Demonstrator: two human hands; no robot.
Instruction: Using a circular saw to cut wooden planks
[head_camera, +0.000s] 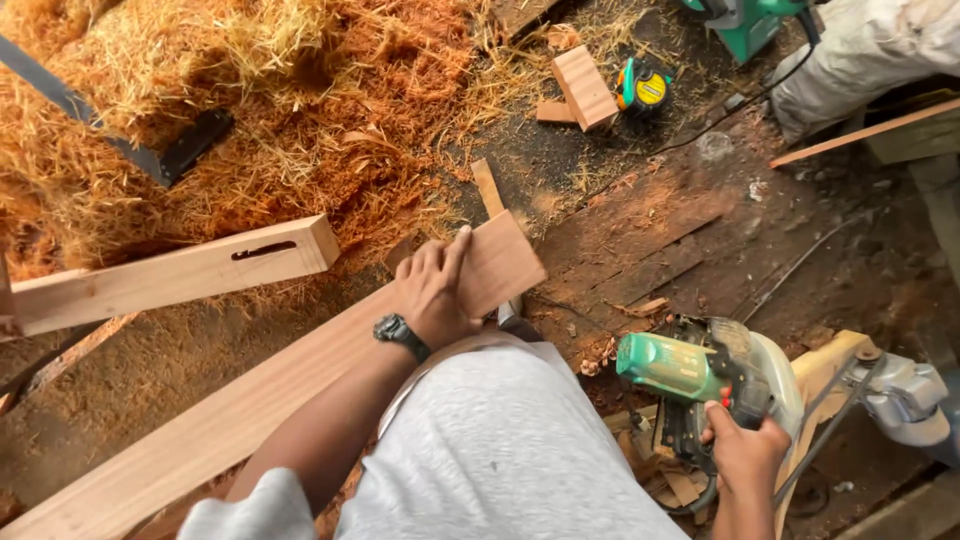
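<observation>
Head view is showing the left hand (437, 290) lying flat, fingers spread open, pressing on the near end of a long wooden plank (300, 375) slanting across the sawdust-strewn floor (640, 220). Right hand (745, 450) is closing its grip around the handle of a green circular saw (705, 375), just beside the grey-clad knee (500, 440).

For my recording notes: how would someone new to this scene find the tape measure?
Start at the big heap of orange wood shavings filling the upper left, then move right across the dark floor to the small wooden block near the top. The tape measure lies just right of it: a small round yellow-and-teal case, unlike the larger green power tools.
</observation>
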